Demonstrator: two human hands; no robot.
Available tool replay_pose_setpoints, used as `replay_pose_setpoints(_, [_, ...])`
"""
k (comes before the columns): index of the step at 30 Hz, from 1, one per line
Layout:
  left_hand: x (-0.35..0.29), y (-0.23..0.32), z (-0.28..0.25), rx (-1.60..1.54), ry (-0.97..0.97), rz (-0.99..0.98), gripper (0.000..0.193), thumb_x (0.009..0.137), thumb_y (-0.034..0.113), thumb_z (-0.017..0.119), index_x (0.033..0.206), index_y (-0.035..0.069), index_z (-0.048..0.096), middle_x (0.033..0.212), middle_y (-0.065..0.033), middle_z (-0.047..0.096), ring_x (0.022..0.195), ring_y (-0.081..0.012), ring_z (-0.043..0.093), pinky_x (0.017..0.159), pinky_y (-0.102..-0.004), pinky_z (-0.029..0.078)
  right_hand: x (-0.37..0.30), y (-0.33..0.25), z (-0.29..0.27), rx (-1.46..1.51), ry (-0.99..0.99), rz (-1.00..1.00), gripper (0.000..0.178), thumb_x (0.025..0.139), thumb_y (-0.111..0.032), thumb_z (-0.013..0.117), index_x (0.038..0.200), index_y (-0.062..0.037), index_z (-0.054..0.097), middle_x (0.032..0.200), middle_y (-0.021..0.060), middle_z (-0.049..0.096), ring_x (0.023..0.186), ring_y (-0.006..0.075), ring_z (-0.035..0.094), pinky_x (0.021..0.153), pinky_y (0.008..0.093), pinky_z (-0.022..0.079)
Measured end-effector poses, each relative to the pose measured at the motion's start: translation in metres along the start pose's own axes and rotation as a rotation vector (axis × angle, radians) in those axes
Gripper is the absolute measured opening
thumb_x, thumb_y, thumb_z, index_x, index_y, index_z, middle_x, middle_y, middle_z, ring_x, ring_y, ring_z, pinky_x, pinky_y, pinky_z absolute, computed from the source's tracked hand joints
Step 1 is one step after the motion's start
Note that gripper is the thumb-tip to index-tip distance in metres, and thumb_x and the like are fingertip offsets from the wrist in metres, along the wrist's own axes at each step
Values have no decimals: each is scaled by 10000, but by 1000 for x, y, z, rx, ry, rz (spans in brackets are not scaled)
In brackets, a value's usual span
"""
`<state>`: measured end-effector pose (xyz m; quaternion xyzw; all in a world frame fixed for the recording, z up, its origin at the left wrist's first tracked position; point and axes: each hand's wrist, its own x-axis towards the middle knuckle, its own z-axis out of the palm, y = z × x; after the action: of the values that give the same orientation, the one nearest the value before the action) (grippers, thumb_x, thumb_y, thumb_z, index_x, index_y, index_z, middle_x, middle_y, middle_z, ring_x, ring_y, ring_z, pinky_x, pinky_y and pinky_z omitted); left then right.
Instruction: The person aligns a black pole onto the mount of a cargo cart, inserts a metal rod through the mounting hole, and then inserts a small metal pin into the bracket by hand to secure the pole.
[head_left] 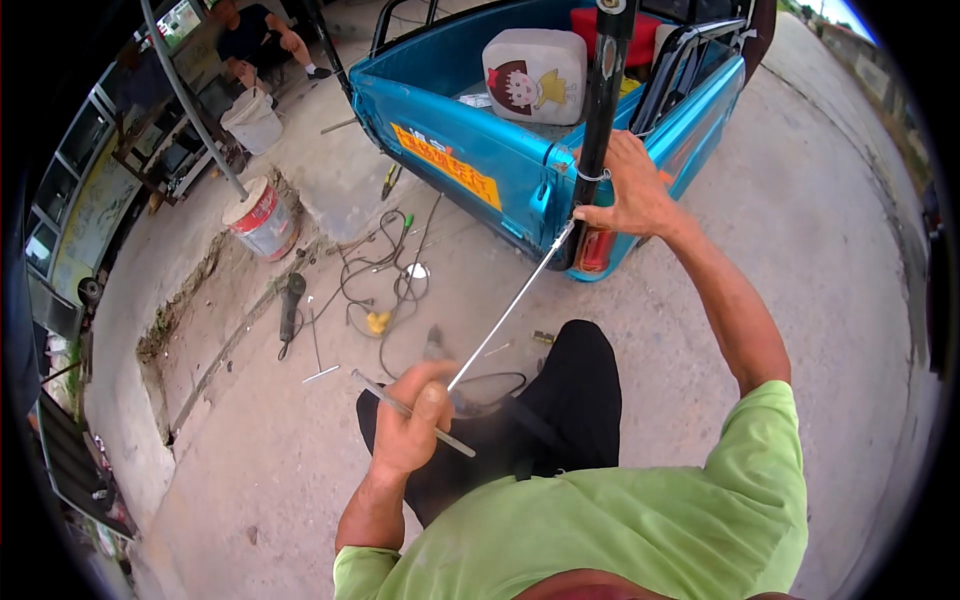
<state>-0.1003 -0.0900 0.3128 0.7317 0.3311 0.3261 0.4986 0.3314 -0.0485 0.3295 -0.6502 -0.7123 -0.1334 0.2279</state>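
My left hand (408, 425) is closed around the crossbar of a T-handle wrench (512, 302). Its long thin shaft slants up and away to the right, and the tip meets the lower part of a black upright pole (602, 95). My right hand (637, 190) grips that pole at the rear corner of a blue cargo bed (520, 190); its thumb lies beside the wrench tip, and some fingers are hidden behind the pole. A metal ring clamp (593, 176) circles the pole just above the thumb. Below it is a red tail light (595, 250).
A cartoon-printed box (537, 75) sits in the cargo bed. Cables (385, 265), a dark handheld power tool (291, 305) and another T-handle tool (320, 375) lie on the ground. Left stand a pole-bearing bucket (262, 222) and a white bucket (252, 122); behind, a person (262, 40) sits.
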Motion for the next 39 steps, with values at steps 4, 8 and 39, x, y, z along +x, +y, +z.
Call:
replay_pose_setpoints(4, [1, -11, 12, -723, -58, -271, 774, 1068, 626, 314, 1169, -68, 642, 540, 1, 458, 439, -88, 373, 462, -261, 308, -1, 8, 7, -42, 65, -49, 821, 747, -600, 750, 1332, -47, 589, 1373, 221, 555, 1371, 405, 443, 1218, 566, 254])
replay_pose_setpoints(8, [-9, -8, 20, -1413, -127, -441, 786, 1089, 599, 255, 1330, -90, 547, 597, -6, 429, 431, -111, 361, 488, -298, 345, 6, 12, 15, -58, 100, -71, 847, 768, -606, 710, 1348, -4, 577, 1403, 230, 558, 1383, 396, 453, 1251, 544, 216])
replay_pose_setpoints(39, [-50, -22, -8, 439, 311, 331, 444, 971, 97, 684, 1351, -62, 519, 998, -192, 724, 910, -263, 748, 869, -354, 579, -4, 5, 4, -49, 95, -41, 732, 778, -465, 731, 1324, -1, 580, 1356, 191, 568, 1332, 352, 474, 1212, 500, 298])
